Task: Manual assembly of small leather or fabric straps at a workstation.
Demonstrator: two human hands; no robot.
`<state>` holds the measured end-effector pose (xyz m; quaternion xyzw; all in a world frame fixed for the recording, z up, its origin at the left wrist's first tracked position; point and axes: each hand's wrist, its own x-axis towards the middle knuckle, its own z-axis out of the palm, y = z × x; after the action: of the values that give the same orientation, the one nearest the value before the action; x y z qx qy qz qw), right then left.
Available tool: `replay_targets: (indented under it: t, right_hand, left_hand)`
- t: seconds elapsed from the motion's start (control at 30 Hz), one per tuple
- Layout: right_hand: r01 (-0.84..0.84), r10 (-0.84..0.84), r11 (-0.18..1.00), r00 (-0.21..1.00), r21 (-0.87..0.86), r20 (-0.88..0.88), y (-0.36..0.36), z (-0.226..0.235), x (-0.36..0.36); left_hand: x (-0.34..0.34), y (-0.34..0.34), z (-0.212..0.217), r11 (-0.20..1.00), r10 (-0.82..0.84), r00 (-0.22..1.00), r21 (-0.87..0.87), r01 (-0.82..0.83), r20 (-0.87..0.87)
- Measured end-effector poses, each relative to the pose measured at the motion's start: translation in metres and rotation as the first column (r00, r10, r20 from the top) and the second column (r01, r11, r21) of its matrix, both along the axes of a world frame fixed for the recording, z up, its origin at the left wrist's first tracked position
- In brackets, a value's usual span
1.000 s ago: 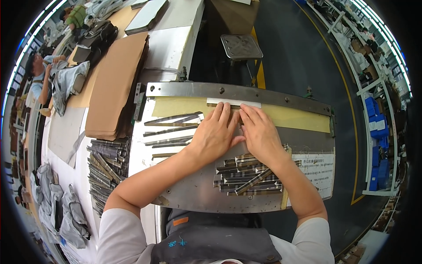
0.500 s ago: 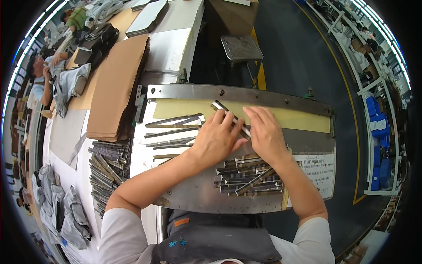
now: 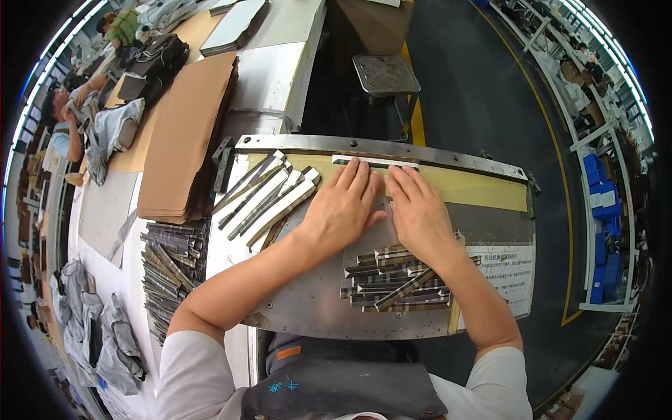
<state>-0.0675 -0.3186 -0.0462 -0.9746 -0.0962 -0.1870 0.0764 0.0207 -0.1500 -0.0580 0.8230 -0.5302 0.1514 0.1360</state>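
A narrow white and dark strip (image 3: 375, 162) lies along the near edge of the long metal bar (image 3: 448, 155). My left hand (image 3: 343, 204) presses its outstretched fingertips on the strip's left half. On the right half, my right hand (image 3: 420, 213) lays its straight fingers the same way. Neither hand is closed round it. Left of my left hand, several loose white and dark strips (image 3: 266, 199) lie fanned at a slant. Under my wrists, a pile of dark folded strips (image 3: 395, 280) rests on the metal plate (image 3: 301, 308).
A heap of dark strips (image 3: 171, 269) and a stack of brown sheets (image 3: 185, 140) lie on the left. Past the bar stands a stool (image 3: 386, 74). Shelving with blue bins (image 3: 603, 199) lines the right side. At the far left another person (image 3: 70, 119) handles grey fabric.
The strip that my hands held at a slant now lies straight along the bar, with both hands flattened on it. The loose strips at left have shifted into a steeper fan.
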Motion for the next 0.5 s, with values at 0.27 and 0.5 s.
replay_targets:
  t: [0.27, 0.5]
  right_hand:
    - [-0.024, 0.025, 0.997, 1.000, 0.070, -0.012, 0.0001, -0.0014, 0.0012]
    - [-0.022, 0.023, 0.999, 0.999, 0.047, -0.029, 0.0020, 0.0012, 0.0003]
  left_hand:
    - [-0.0006, 0.0003, 0.0015, 1.000, 0.007, 1.000, -0.019, -0.007, -0.020]
    - [-0.0025, 0.0006, 0.0045, 1.000, 0.011, 1.000, 0.006, -0.011, -0.010]
